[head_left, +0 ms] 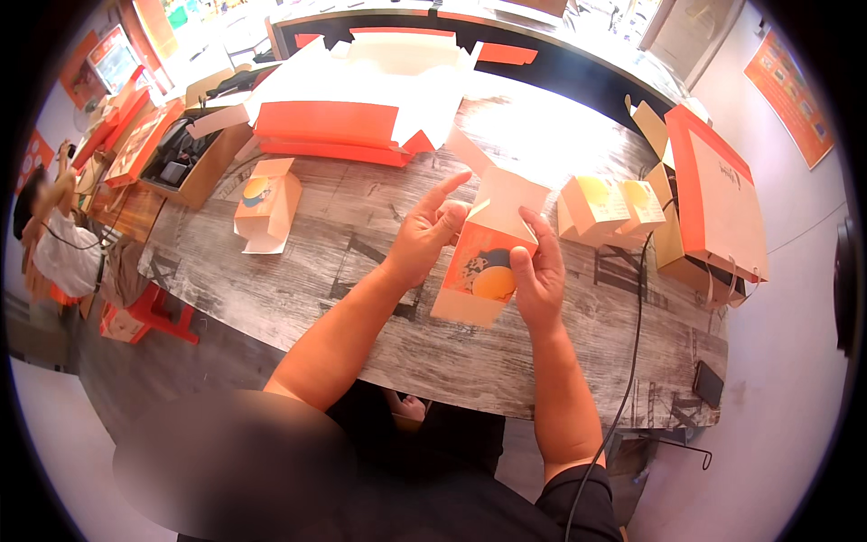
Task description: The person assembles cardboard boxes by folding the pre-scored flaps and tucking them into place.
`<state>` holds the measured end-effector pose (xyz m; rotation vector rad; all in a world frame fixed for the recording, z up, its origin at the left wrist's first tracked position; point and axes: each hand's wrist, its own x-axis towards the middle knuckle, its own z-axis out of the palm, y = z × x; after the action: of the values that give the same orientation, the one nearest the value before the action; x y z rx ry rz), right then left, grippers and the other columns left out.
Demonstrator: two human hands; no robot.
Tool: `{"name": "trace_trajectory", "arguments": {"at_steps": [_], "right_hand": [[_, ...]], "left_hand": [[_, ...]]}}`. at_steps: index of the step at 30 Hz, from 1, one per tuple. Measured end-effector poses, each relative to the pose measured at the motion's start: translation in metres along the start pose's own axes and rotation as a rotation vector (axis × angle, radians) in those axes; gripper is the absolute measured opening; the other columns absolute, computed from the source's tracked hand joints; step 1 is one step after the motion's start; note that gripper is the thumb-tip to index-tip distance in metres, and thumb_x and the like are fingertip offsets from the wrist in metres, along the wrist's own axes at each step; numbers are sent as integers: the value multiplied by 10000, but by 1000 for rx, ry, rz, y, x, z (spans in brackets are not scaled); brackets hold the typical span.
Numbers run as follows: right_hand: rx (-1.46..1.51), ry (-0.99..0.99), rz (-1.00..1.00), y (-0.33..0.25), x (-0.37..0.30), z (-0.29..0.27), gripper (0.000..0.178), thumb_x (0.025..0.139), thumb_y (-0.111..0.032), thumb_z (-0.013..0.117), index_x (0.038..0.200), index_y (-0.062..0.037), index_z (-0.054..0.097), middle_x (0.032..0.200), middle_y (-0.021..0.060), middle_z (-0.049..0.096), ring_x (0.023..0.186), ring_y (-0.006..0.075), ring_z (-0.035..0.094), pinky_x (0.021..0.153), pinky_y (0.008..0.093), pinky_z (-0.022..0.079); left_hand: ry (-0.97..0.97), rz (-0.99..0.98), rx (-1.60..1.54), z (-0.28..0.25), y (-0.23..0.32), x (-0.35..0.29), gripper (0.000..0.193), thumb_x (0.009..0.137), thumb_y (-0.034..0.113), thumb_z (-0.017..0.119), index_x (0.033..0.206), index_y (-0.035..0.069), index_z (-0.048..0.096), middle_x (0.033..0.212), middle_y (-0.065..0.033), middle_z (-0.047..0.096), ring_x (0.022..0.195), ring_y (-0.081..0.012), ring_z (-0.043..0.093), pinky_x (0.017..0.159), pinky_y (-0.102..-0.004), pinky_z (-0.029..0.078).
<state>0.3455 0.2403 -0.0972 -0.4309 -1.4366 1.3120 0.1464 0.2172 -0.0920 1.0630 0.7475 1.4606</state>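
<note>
A small orange-and-white folding carton with a round picture on its front stands tilted between my hands, its top flaps raised. My left hand is at its upper left edge, thumb against the side and index finger stretched toward a raised flap. On the right edge, my right hand grips the carton, thumb in front and fingers by the top flap. A similar small carton stands on the table to the left. Two more cartons stand side by side to the right. What is inside the held carton is hidden.
A large open orange-and-white box lies at the back of the wood-patterned table. At the right are an orange box, a black cable and a phone. Another person sits at far left near a red stool.
</note>
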Motion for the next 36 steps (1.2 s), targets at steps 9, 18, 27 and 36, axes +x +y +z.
{"name": "trace_trajectory", "arguments": {"at_steps": [9,18,27,36], "right_hand": [[-154,110,-76,1,2,-2,394,1012,-246,670,1307,3,589,1373,92,481,996,89,603,823,248,525],[-252,75,-110,0,3,1,311,1003,-294,681,1105,-3,643,1380,104,470,962,96,598,791,245,523],[-44,151,-81,7,-2,2,483,997,-258,693,1334,-41,422,1211,77,569,1017,124,603,808,247,519],[-59,153,-20,-5,0,0,285,1060,-240,578,1255,-34,552,948,5,615,812,48,547,705,207,453]], "left_hand": [[-122,185,221,9,-2,-7,515,1026,386,624,1395,40,527,1204,-73,654,1073,-119,616,908,-280,504],[-38,339,399,3,-16,0,230,1067,270,560,1089,46,612,1106,-35,644,995,-86,582,865,-250,485],[45,225,122,20,-12,-5,396,1037,246,625,1342,52,462,1170,-72,604,1043,-122,609,870,-270,509],[-15,141,163,16,-12,-6,438,1021,232,651,1390,63,486,1233,-84,630,1047,-111,624,848,-255,535]]}}
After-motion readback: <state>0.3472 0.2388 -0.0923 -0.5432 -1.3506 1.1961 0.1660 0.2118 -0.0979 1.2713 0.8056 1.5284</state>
